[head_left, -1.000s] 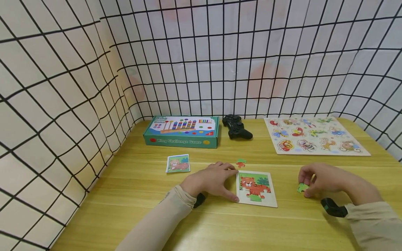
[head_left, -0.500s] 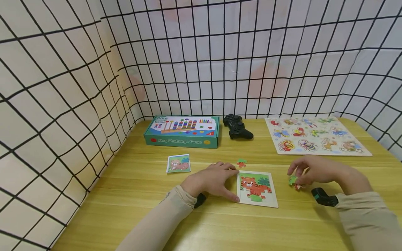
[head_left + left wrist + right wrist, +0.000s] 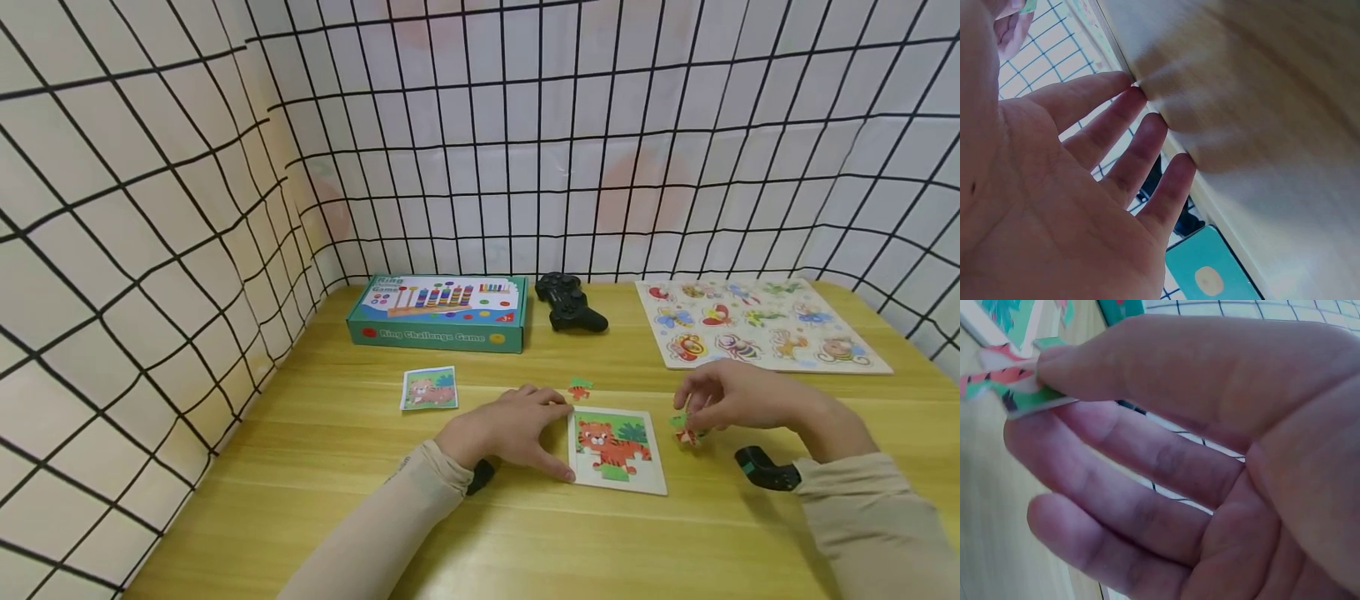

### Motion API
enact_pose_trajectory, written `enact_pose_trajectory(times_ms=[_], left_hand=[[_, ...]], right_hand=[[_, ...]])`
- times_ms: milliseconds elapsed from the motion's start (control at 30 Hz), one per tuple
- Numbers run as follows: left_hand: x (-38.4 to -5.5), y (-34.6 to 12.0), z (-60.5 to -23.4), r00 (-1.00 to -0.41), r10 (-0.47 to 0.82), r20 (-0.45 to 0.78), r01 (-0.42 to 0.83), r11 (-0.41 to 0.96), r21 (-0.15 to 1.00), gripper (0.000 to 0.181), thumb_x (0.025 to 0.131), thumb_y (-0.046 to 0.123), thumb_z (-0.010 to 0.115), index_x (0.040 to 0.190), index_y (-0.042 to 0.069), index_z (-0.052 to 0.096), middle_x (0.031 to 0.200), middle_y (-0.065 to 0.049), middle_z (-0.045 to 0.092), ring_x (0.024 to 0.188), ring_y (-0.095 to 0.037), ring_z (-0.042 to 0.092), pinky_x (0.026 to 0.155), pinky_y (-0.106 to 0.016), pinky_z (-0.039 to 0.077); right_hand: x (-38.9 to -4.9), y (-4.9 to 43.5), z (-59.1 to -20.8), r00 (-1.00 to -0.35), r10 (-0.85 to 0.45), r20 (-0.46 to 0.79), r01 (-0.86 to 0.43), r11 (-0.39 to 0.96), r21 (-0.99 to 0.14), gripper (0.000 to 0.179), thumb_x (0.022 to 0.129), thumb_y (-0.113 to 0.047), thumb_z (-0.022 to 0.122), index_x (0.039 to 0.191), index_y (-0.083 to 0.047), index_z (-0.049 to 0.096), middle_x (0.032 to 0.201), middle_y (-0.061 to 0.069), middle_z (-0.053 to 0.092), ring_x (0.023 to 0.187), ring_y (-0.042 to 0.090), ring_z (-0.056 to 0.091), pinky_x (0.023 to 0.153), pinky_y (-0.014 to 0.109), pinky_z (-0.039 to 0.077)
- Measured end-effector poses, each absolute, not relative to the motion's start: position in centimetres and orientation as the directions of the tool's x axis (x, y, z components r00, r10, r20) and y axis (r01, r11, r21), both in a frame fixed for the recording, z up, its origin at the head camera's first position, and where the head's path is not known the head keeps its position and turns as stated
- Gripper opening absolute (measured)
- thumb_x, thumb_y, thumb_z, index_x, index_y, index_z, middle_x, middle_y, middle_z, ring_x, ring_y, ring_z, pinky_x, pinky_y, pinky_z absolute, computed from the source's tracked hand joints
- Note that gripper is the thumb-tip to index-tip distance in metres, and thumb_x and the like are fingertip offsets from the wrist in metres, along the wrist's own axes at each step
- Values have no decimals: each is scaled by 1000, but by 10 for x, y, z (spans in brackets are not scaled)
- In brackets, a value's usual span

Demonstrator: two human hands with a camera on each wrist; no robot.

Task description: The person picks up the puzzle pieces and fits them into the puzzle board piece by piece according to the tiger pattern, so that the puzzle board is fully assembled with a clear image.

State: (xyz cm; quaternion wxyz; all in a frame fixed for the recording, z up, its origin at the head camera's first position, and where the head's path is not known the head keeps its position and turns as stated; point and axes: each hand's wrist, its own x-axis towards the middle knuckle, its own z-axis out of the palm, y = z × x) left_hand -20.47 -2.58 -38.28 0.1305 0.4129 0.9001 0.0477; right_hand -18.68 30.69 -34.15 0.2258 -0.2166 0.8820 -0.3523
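My right hand (image 3: 738,402) pinches a jigsaw puzzle piece (image 3: 684,433) between thumb and fingers, just right of the puzzle board. Seen from the right wrist, the thumb lies on the piece (image 3: 1019,381), which has green and orange with black stripes. The square puzzle board (image 3: 654,481) has a white border and a partly filled tiger picture, with pale gaps at its lower corners. At its left edge lies my left hand (image 3: 513,429), fingers spread and extended, thumb at the lower left corner. The left wrist view shows these fingertips (image 3: 1182,165) against the tabletop.
Behind the board lies another loose puzzle piece (image 3: 580,388). A tiger picture card (image 3: 429,389) is left of it. Farther back are a green Ring Challenge Game box (image 3: 438,336), a black game controller (image 3: 572,304) and a peg puzzle board of insects (image 3: 750,340).
My right hand has moved left toward the puzzle board with the piece, which has turned so that more of its orange pattern shows. The left hand stays at the board's edge.
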Motion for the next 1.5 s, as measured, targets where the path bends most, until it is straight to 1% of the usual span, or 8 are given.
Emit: enact_pose_trajectory(times_ms=[167,467,600,733,967,1133,1333,1500], left_hand=[[-206,-25,-382,-627,756,-190,732,655,188,95,81,72,67,156,20,41,154,2,39,136,-20,36,115,-38,29],[-206,-26,-380,-633,747,-204,722,664,193,95,81,72,68,156,20,41,154,3,38,137,-19,35,115,-37,28],[-207,-25,-381,-635,746,-202,722,666,189,95,81,72,68,156,20,41,153,3,39,137,-19,36,115,-37,28],[-208,-25,-382,-636,746,-197,723,666,186,95,81,73,67,155,20,42,152,3,40,136,-19,36,115,-37,29],[-207,-25,-383,-636,746,-198,720,666,197,95,80,74,68,155,20,42,153,3,40,136,-18,36,115,-37,29],[-207,-24,-383,-635,747,-197,722,664,193,95,80,74,67,155,21,43,152,4,40,136,-19,37,114,-38,30],[-207,-24,-384,-635,747,-198,721,665,194,94,81,74,67,155,20,43,152,4,40,136,-18,36,114,-37,29],[-206,-24,-384,-635,746,-201,721,666,191,95,81,74,66,155,20,43,152,3,41,136,-19,36,114,-38,30]], right_hand=[[-185,297,-337,-794,-569,-215,-254,632,-732,29,92,-9,71,119,1,68,90,7,65,78,24,67,67,36,57],[-184,271,-338,-757,-639,-136,-331,555,-763,17,90,-13,75,101,-4,66,83,3,67,74,17,62,65,30,52],[-184,258,-343,-751,-648,-130,-323,532,-783,23,86,-10,77,105,-4,65,89,6,65,80,19,66,69,30,54],[-183,246,-347,-710,-692,-131,-326,488,-810,25,85,-2,70,110,-4,70,96,8,67,81,27,70,68,35,58],[-183,236,-357,-662,-744,-90,-403,454,-794,14,88,-8,75,101,-11,74,88,1,71,75,16,66,63,30,55],[-182,231,-362,-649,-751,-123,-359,445,-820,24,92,-10,73,116,-7,71,87,5,68,68,25,68,62,33,56],[-181,226,-366,-646,-752,-131,-359,451,-817,13,94,-10,69,106,-6,73,82,5,70,65,25,67,60,32,56],[-181,224,-368,-644,-748,-159,-326,456,-828,22,94,-7,68,116,-5,71,86,7,69,70,26,68,66,31,56]])
